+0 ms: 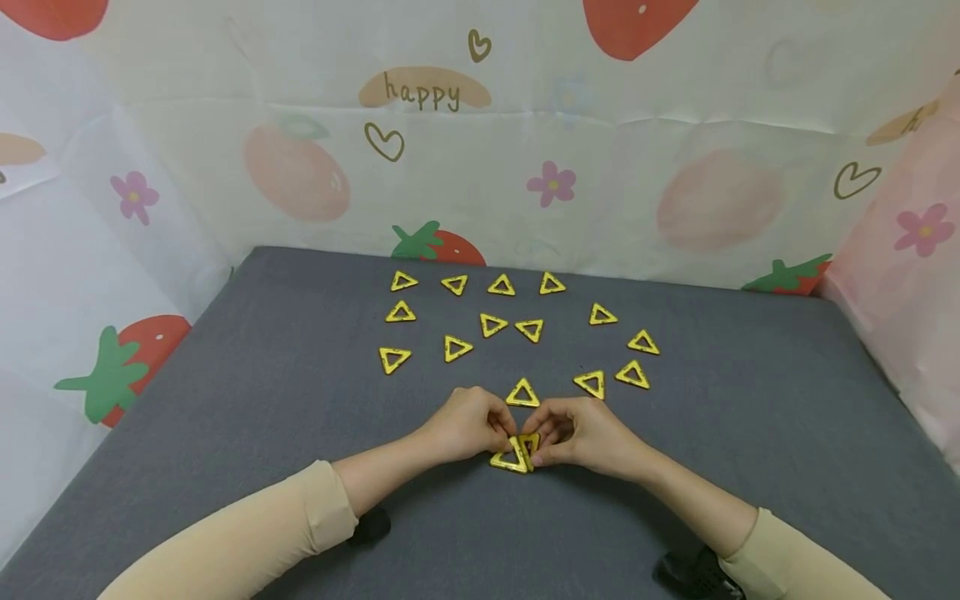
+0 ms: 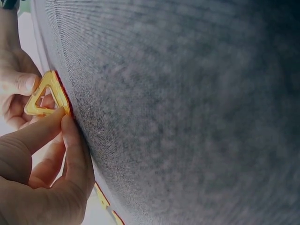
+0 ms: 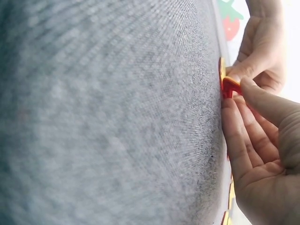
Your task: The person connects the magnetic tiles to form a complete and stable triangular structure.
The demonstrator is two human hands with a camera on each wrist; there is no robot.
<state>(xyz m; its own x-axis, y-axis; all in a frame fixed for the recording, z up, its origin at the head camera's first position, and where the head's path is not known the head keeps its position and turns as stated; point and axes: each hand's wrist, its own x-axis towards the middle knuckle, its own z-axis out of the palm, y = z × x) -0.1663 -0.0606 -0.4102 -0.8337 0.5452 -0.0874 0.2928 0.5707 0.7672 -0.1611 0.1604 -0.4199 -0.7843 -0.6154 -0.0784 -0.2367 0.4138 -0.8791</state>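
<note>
Pinching one triangle (image 1: 519, 455) in our left hand (image 1: 472, 423), we grip a tilted triangle (image 1: 529, 437) just rightward in our right hand (image 1: 581, 429).

Your bare left hand (image 1: 467, 423): pinching
Your bare right hand (image 1: 588, 429): pinching, just beside the left
Your arms (image 1: 384, 471) in cream fabric sleeves (image 1: 243, 531): angled inward

Yellow triangles (image 1: 522, 402) block the way ahead; grey cloth (image 1: 750, 408) either side gives passage.
</note>
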